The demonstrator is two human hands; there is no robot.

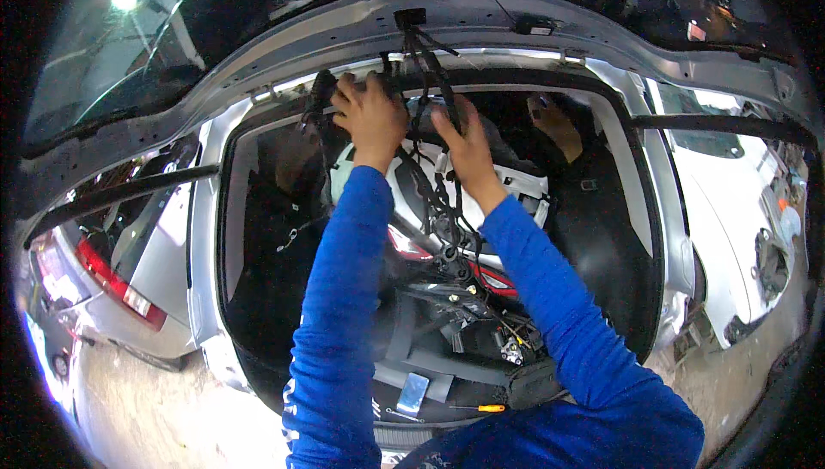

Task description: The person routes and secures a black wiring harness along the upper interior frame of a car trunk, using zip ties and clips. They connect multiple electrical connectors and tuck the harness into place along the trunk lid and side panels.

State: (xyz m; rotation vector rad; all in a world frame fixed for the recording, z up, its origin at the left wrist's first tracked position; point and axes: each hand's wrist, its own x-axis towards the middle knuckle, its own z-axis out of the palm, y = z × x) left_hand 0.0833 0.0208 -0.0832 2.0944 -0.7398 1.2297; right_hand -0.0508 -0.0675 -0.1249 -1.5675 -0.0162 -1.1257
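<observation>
A black wiring harness (447,203) hangs in several strands from the raised tailgate (344,18) down into the open car boot. My left hand (371,121) is raised at the top of the boot opening, its fingers curled round dark strands of the harness; their tips are partly hidden against the black. Just to its right, a little lower, my right hand (464,147) has a strand between thumb and fingers. Below both hands, white and black car parts (516,184) and a red-and-clear tail lamp (494,280) lie in the boot, partly behind the strands.
A yellow-handled screwdriver (490,408) and a phone-like flat object (413,394) lie near the boot's front edge. Tailgate struts (137,190) flank the opening. A silver car (168,271) stands at left, and a white car body (718,211) at right.
</observation>
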